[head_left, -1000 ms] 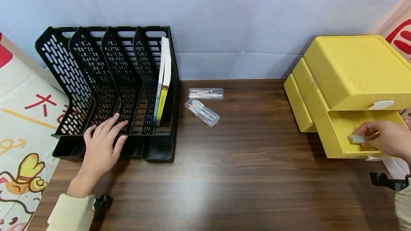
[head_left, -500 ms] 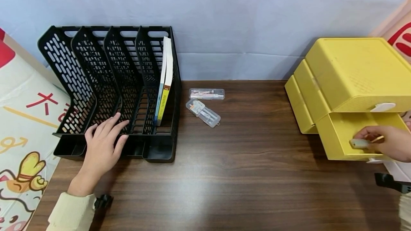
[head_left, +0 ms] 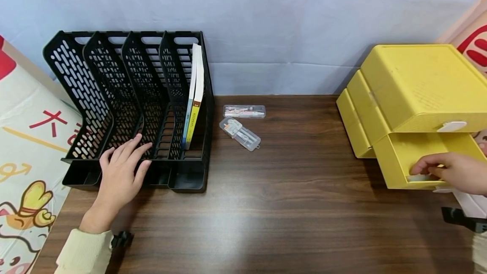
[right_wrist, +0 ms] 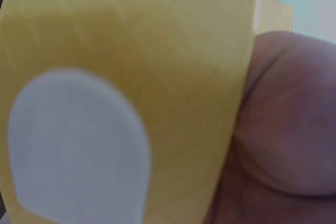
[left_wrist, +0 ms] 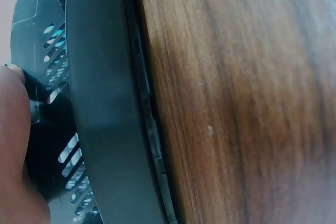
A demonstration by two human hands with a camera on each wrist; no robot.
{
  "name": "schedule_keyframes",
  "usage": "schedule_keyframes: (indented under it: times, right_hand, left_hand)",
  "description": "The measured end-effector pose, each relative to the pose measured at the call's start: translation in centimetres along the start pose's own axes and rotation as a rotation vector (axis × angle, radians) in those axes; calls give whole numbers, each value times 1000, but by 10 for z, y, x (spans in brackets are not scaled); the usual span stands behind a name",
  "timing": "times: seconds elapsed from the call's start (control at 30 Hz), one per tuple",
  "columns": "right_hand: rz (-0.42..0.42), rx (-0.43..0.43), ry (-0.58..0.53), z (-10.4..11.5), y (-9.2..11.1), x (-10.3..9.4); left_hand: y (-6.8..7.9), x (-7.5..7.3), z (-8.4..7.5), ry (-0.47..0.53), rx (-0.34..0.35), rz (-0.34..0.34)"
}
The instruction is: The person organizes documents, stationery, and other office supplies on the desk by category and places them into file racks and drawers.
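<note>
My left hand [head_left: 121,170] rests with spread fingers at the front edge of a black slotted file rack [head_left: 152,162]. In the left wrist view, part of that hand [left_wrist: 13,145] shows beside the rack's dark front wall [left_wrist: 105,98]. At the right, my right hand [head_left: 450,170] reaches into the pulled-out drawer [head_left: 393,164] of a yellow drawer box [head_left: 426,79]. Its bent fingers hold a small pale grey-green block [head_left: 418,178] low at the drawer's front, mostly covered by them. The right wrist view shows the drawer front with its white pull tab [right_wrist: 79,145], hiding the block.
Two thin books [head_left: 193,100] stand in the rack's rightmost slot. A clear flat case [head_left: 244,111] and a second clear case [head_left: 240,133] with a printed label lie on the brown wooden table [head_left: 296,206] between rack and drawers. A pale cloth [head_left: 262,33] hangs behind.
My right hand has lowered the pale block toward the drawer's front and floor, and the fingers now cover more of it. The left hand stays on the rack.
</note>
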State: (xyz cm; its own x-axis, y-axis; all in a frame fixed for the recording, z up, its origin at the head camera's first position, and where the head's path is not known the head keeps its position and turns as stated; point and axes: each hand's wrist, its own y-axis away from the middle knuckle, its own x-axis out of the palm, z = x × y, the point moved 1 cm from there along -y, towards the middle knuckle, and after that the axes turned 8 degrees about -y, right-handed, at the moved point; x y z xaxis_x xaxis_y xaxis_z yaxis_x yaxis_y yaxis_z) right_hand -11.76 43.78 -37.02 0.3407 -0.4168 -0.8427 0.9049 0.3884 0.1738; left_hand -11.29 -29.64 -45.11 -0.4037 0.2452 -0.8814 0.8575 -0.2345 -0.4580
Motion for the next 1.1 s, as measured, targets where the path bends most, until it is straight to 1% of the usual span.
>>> schedule_keyframes:
  times: [0.1,0.17,0.2,0.23,0.37,0.57,0.63,0.7,0.77,0.83,0.87,0.93,1.0,1.1]
  right_hand:
    - [1,-92,-39,5,-1,4]
    - [6,-119,-12,9,-1,6]
    - [8,-115,5,12,-1,6]
    - [9,-105,28,14,-1,6]
    - [25,-19,63,22,-2,5]
    - [80,123,59,26,-4,-1]
    - [72,152,61,25,-3,-2]
    - [29,158,63,23,-1,-2]
    - [-41,159,54,23,1,-3]
    - [-139,140,29,24,3,-3]
    - [-202,120,8,24,5,-3]
    - [-307,83,-49,25,8,-4]
    - [-393,38,-126,25,11,-3]
    - [-473,23,-249,23,17,-1]
  left_hand:
    - [0,0,0,1,0,-1]
    - [0,0,0,2,1,-1]
    - [0,0,0,2,1,-2]
    - [0,0,-1,2,2,-4]
    - [1,0,-1,3,1,-12]
    - [1,0,-1,-2,4,-17]
    - [1,0,-1,0,4,-17]
    - [1,0,-1,3,5,-18]
    - [0,0,-1,6,7,-20]
    - [1,0,-1,7,10,-22]
    - [1,0,-1,7,11,-25]
    - [1,1,-1,6,13,-30]
    - [1,1,0,4,14,-32]
    - [1,2,0,4,14,-32]
